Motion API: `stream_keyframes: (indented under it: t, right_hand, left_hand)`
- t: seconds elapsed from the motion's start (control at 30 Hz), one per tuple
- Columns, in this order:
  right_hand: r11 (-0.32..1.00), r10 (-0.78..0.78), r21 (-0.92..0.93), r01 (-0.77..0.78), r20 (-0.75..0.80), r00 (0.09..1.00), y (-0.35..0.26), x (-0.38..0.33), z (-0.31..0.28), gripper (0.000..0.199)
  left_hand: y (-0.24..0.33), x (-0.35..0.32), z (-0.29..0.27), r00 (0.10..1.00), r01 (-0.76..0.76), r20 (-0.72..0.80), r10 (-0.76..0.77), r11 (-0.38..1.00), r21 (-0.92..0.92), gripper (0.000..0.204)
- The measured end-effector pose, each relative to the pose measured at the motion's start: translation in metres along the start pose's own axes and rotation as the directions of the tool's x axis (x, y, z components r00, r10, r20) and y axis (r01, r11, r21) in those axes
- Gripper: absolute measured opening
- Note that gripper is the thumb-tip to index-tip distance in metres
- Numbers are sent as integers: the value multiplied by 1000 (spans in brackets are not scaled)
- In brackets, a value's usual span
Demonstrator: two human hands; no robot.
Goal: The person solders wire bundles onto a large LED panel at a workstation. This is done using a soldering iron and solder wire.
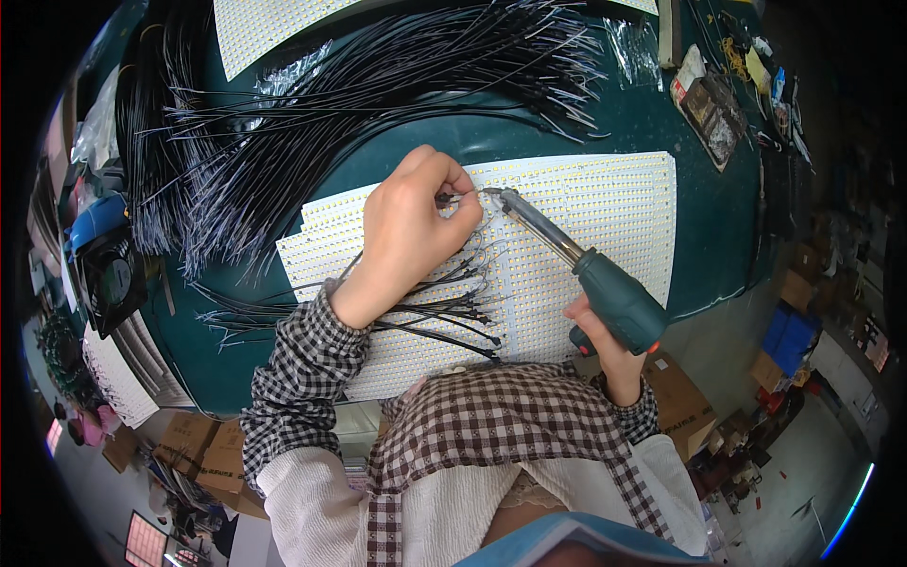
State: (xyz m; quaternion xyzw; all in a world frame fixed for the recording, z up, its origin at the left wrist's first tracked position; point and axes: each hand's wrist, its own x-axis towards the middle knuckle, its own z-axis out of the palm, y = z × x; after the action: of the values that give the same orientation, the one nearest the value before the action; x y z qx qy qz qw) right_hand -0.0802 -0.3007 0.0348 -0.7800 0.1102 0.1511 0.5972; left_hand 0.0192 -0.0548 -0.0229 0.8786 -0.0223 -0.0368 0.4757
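Stacked white LED boards [595,227], dotted with rows of small yellow chips, lie on the green table in front of me. My left hand [406,222] is closed in a pinch on a thin black wire [444,199] over the boards. My right hand [609,352] is wrapped round the grip of a green soldering gun [619,300]. Its metal tip [493,192] points left and comes close to my left fingertips; whether it touches the wire cannot be made out. Below my left hand, several black wires [453,310] run in a row along the board's middle strip.
A big heap of black wires [397,85] with bare ends covers the back of the table. Another bundle [151,142] hangs at the left, near a black fan [115,282]. A stained block [713,118] sits at the right. Cardboard boxes [675,397] stand below the table.
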Motion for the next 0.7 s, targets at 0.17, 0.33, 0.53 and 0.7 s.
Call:
stream_keyframes:
  t: [0.17, 0.33, 0.53, 0.7]
  right_hand:
    - [998, 17, -53, -17, -1, 1000, -4, -1, 0, 14]
    - [990, 8, 139, -2, -41, 999, 1, -3, 3, 15]
    - [990, 52, 135, -45, -49, 997, 1, -7, -1, 13]
    - [983, 63, 178, -53, -53, 997, 1, -8, 0, 13]
  left_hand:
    - [0, 0, 0, 1000, -1, 4, 1, 1000, -2, 12]
    - [0, 0, -1, 1000, 3, 7, -3, 1000, 8, 11]
    - [1, 0, -1, 1000, 13, 6, -14, 1000, 6, 11]
    - [5, -6, -7, 1000, -12, 13, 11, 998, 70, 16]
